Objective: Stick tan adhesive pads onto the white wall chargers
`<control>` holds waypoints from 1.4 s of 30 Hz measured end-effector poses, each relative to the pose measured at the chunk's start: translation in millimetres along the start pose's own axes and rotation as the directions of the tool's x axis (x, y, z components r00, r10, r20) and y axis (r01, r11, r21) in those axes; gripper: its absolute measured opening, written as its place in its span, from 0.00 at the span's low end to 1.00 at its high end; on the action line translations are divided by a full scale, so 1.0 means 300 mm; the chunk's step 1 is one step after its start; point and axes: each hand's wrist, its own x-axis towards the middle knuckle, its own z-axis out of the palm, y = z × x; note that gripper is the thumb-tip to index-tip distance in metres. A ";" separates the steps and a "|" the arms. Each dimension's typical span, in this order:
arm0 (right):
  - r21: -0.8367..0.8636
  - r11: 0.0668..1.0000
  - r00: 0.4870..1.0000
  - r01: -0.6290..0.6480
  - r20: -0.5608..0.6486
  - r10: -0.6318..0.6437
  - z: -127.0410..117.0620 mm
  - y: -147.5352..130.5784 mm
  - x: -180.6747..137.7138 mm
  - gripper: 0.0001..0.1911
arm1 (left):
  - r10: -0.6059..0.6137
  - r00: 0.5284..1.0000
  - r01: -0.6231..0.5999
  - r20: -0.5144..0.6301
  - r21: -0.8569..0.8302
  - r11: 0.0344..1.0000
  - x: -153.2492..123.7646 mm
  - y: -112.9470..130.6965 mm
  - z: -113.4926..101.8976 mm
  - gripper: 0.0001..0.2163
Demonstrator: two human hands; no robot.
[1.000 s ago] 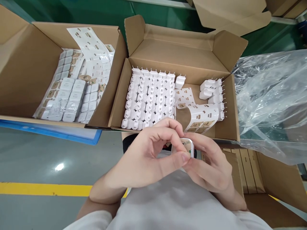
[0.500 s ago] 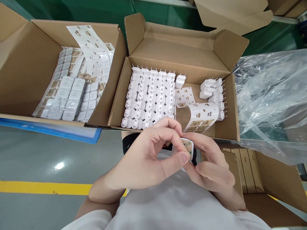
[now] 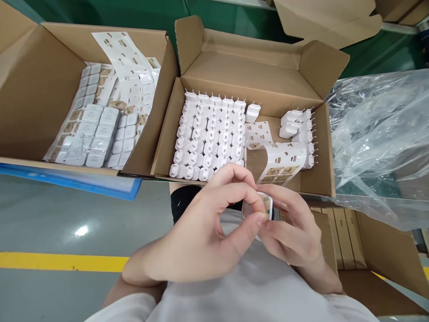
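Both my hands meet close to my chest around one small white charger plug (image 3: 263, 203) with a brown label on its face. My left hand (image 3: 208, 223) pinches it with thumb and forefinger. Around it from the right curl the fingers of my right hand (image 3: 295, 232). Just beyond them stands an open cardboard box (image 3: 321, 174) with rows of white charger plugs (image 3: 209, 138) standing prongs up, a smaller row of plugs (image 3: 301, 134) at its right wall, and curled label sheets (image 3: 279, 161) between.
To the left is a second open cardboard box (image 3: 36, 94) holding wrapped chargers (image 3: 97, 129) and a long label strip (image 3: 120, 53). Crumpled clear plastic (image 3: 378, 138) lies at the right. Flat cartons (image 3: 348, 241) stand below it. A yellow line (image 3: 60, 261) crosses the grey floor.
My hands keep working on the plug; fingers shift slightly and the plug turns a little, its label less exposed. The view has tilted slightly.
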 end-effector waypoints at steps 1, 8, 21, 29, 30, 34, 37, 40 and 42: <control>0.000 1.000 1.000 0.005 -0.004 -0.005 0.002 0.002 -0.001 0.17 | 0.014 1.000 -0.014 0.012 0.030 0.999 -0.002 0.002 -0.001 0.08; -0.063 0.998 0.999 0.032 0.003 -0.032 0.003 0.011 -0.004 0.15 | 0.066 0.997 -0.074 0.045 0.192 0.979 -0.018 0.008 0.012 0.09; -0.035 0.998 0.998 0.044 -0.041 -0.045 0.019 0.025 0.005 0.17 | 0.080 0.993 -0.097 0.083 0.236 0.967 -0.028 -0.012 0.013 0.09; 0.030 1.000 0.999 -0.008 -0.047 0.010 0.009 0.021 -0.012 0.19 | 0.043 0.997 -0.050 0.071 0.107 0.993 -0.011 -0.007 -0.012 0.09; 0.037 0.999 0.999 -0.005 -0.044 0.006 0.007 0.023 -0.013 0.19 | 0.031 0.996 -0.038 0.080 0.077 0.996 -0.009 -0.009 -0.015 0.09; 0.080 0.995 0.996 0.051 -0.070 -0.045 0.018 0.039 -0.010 0.19 | -0.023 0.993 0.027 0.118 -0.035 0.999 -0.003 -0.014 -0.024 0.10; 0.121 0.990 0.992 0.077 -0.107 -0.064 0.037 0.051 -0.005 0.19 | -0.052 0.993 0.065 0.108 -0.121 0.991 0.002 -0.014 -0.024 0.11; 0.184 0.979 0.985 0.092 -0.159 -0.063 0.048 0.051 -0.007 0.22 | -0.076 0.990 0.099 0.115 -0.213 0.972 0.008 -0.013 -0.024 0.12; 0.246 0.969 0.989 0.015 -0.149 0.023 0.047 0.047 -0.011 0.28 | -0.081 0.989 0.111 0.124 -0.255 0.961 0.012 -0.013 -0.026 0.12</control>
